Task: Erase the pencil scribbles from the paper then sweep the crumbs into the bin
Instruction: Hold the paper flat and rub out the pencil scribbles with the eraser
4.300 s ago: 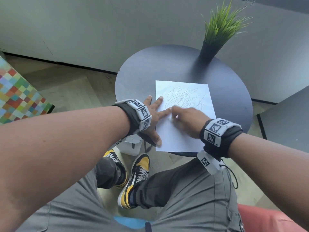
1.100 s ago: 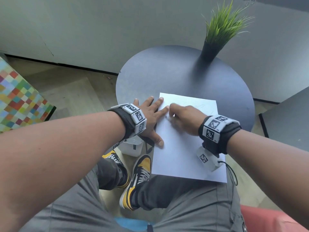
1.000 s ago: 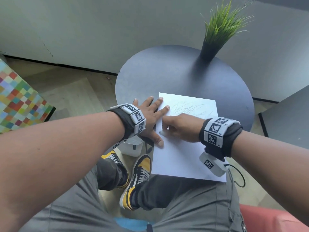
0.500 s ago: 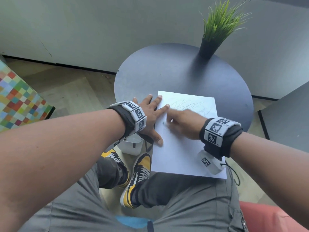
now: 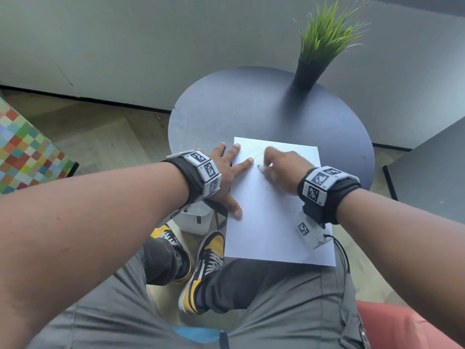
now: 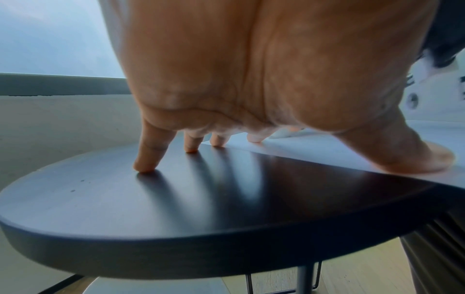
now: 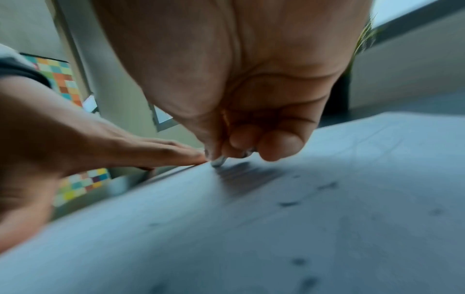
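Observation:
A white paper [image 5: 271, 222] lies on the round dark table [image 5: 264, 109], its near end hanging over the table edge above my lap. My left hand [image 5: 230, 170] lies flat with fingers spread. Its fingertips [image 6: 146, 167] press the table, and its thumb [image 6: 427, 159] presses the paper's left edge [image 6: 314, 151]. My right hand [image 5: 270, 163] pinches a small eraser [image 5: 260, 168] against the paper near its top left. In the right wrist view the eraser [image 7: 219, 162] touches the sheet beside dark crumbs [image 7: 289, 203]. Faint pencil scribbles [image 5: 259, 154] remain by the eraser.
A white bin [image 5: 197, 220] stands on the floor under the table's left edge, beside my yellow-and-black shoes [image 5: 203, 263]. A potted grass plant [image 5: 322, 46] stands at the table's far right. A grey surface [image 5: 432, 172] is to the right.
The paper has been pulled nearer to me since the oldest frame, and most of the scribble is gone. My right hand rubbed back and forth, now up near the top left. Left hand stays put.

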